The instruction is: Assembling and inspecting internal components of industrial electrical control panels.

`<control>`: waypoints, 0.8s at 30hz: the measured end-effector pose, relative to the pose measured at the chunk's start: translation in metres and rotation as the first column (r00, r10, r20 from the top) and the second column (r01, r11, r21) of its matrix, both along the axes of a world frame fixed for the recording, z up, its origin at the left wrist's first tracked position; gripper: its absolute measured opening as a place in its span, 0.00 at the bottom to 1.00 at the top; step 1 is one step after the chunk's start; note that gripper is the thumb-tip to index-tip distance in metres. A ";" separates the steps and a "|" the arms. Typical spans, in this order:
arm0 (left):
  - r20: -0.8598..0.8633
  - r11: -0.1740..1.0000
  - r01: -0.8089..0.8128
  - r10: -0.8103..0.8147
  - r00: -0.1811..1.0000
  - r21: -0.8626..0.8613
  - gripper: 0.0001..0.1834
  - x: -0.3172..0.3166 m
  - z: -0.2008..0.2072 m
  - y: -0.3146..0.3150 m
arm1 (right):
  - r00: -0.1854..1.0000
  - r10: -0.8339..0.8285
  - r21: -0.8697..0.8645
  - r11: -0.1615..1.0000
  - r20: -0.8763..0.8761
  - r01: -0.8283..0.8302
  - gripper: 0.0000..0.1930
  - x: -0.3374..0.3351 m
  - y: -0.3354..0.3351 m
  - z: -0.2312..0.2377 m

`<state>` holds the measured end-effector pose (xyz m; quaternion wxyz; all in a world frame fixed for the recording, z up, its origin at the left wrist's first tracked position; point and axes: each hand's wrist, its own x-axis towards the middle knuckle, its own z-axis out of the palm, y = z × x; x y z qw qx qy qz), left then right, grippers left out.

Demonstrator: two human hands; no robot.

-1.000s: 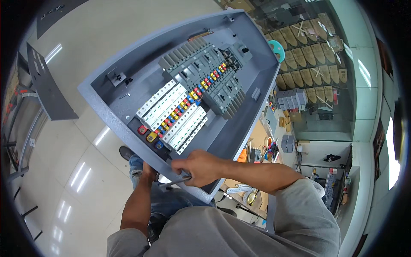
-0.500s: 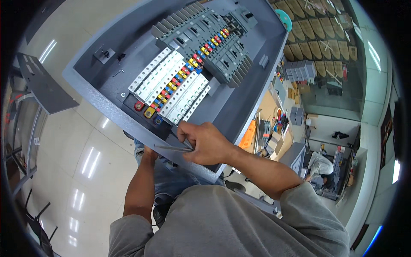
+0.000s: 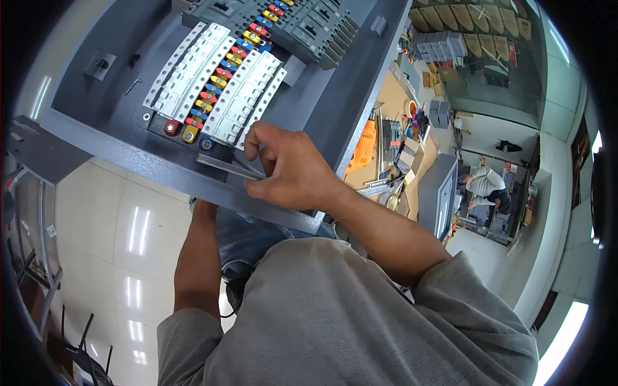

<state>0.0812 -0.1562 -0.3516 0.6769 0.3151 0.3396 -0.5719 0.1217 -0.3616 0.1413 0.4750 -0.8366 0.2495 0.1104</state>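
Observation:
Before me is a grey metal electrical cabinet (image 3: pixel 161 161), tilted in the view. In it sit two rows of white circuit breakers (image 3: pixel 193 67) with a column of red, yellow and blue terminals (image 3: pixel 219 83) between them. Above the near lip my right hand (image 3: pixel 290 166) is closed, pinching a thin flat grey metal strip (image 3: pixel 228 167) between thumb and fingers. The strip points left, just below the blue terminal (image 3: pixel 206 144) at the column's near end. My left forearm (image 3: pixel 197 264) reaches up under the cabinet's near edge, which hides the left hand and its fingers.
Larger dark grey breakers (image 3: pixel 312 32) fill the cabinet's far part. A small hex key (image 3: pixel 133 86) lies on its floor at left. To the right stands a workbench with an orange tool (image 3: pixel 362 147) and small boxes. Another person (image 3: pixel 489 183) bends over work farther right.
The view has shifted, so the cabinet sits higher and farther left. My right hand keeps hold of the metal strip at the near lip. The left hand has gone farther out of sight.

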 end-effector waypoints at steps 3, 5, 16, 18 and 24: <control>0.051 1.000 -0.018 0.018 0.999 -0.018 0.32 0.006 0.009 -0.002 | 0.997 0.051 -0.147 0.988 0.058 -0.042 0.17 -0.006 0.001 -0.001; 0.107 0.999 -0.044 0.046 0.993 -0.028 0.32 0.011 0.024 -0.004 | 0.989 0.116 -0.217 0.972 0.092 -0.093 0.15 -0.016 -0.001 -0.006; 0.334 0.997 -0.041 0.017 0.942 0.065 0.32 0.053 0.071 0.010 | 0.901 0.424 -0.502 0.802 0.095 -0.324 0.08 -0.043 -0.031 0.048; 0.365 0.995 -0.029 -0.009 0.931 0.098 0.32 0.062 0.082 0.018 | 0.910 0.341 -0.408 0.885 0.236 -0.226 0.07 -0.056 -0.042 0.059; 0.340 0.726 0.336 -0.611 0.715 0.600 0.29 0.089 0.158 0.120 | 0.943 -0.033 -0.164 0.982 0.331 0.093 0.08 -0.116 -0.081 0.122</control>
